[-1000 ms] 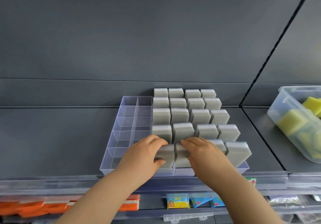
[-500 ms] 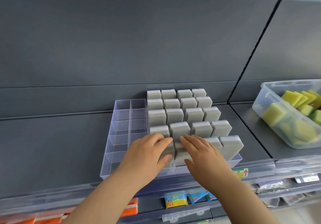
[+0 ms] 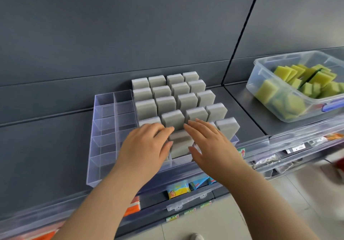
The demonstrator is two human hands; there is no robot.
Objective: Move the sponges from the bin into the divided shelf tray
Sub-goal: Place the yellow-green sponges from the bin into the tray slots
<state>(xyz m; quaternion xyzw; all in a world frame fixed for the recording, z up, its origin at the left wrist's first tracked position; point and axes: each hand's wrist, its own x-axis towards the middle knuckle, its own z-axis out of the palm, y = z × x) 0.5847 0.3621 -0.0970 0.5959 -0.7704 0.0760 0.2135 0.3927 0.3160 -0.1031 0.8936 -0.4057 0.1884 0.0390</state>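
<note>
my left hand (image 3: 147,146), right hand (image 3: 210,146) flat, fingers straight, gripping nothing, flanking near-row grey sponge (image 3: 180,147) in tray (image 3: 93,167). likely light, soft, squashy: pinch broad faces, gentle squeeze.

bare left hand (image 3: 147,146); bare right hand (image 3: 210,146)

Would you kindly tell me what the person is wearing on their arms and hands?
Nothing shows: the left hand and right hand are ungloved, without rings, watch or bracelet; the left forearm and right forearm have no sleeves.
</note>
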